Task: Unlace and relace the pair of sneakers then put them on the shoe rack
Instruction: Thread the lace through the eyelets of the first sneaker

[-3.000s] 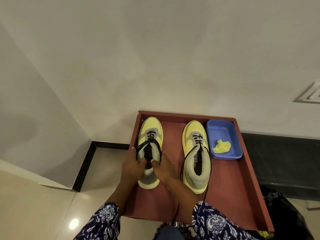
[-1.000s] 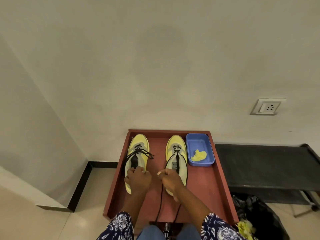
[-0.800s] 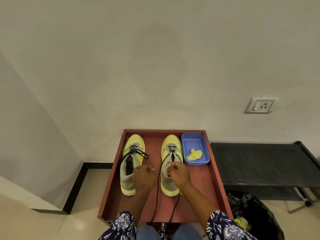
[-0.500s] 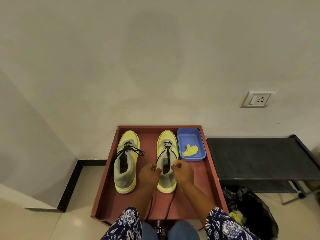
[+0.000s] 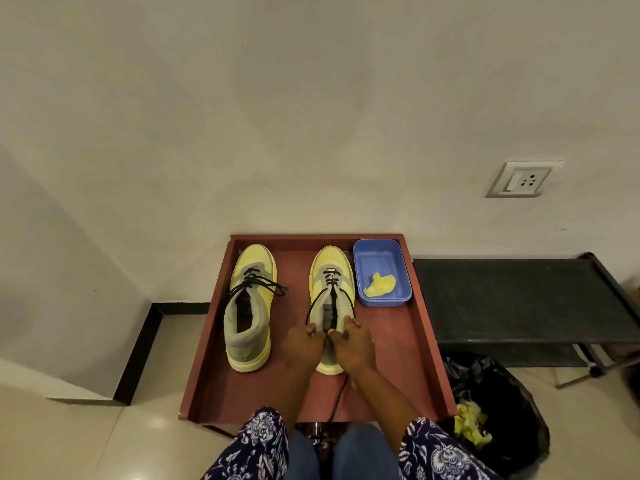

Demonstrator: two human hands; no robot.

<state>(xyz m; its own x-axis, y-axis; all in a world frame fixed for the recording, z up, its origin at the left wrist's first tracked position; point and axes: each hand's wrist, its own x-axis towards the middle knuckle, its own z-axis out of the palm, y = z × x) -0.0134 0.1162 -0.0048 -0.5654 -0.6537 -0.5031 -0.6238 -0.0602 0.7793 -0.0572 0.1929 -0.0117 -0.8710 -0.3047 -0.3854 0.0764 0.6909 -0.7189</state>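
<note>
Two yellow and grey sneakers with black laces stand toes to the wall on a red-brown tray table (image 5: 420, 341). The left sneaker (image 5: 250, 306) stands alone, its lace tied in a loose bow. Over the collar of the right sneaker (image 5: 331, 282) are both my hands. My left hand (image 5: 302, 346) pinches the left strand of its black lace (image 5: 313, 306), and my right hand (image 5: 354, 344) pinches the right strand. Both strands run taut up to the eyelets. A loose lace end hangs over the table's front edge between my forearms.
A blue plastic tub (image 5: 382, 275) holding a crumpled yellow cloth sits at the table's back right corner. A low black shoe rack (image 5: 519, 299) stands to the right against the wall. A black bag (image 5: 495, 410) with yellow cloth lies under it. A wall socket (image 5: 521, 180) is above.
Both hands left the left sneaker, now tied, and moved right to the right sneaker, taking one lace strand each. The view has pulled back and shifted.
</note>
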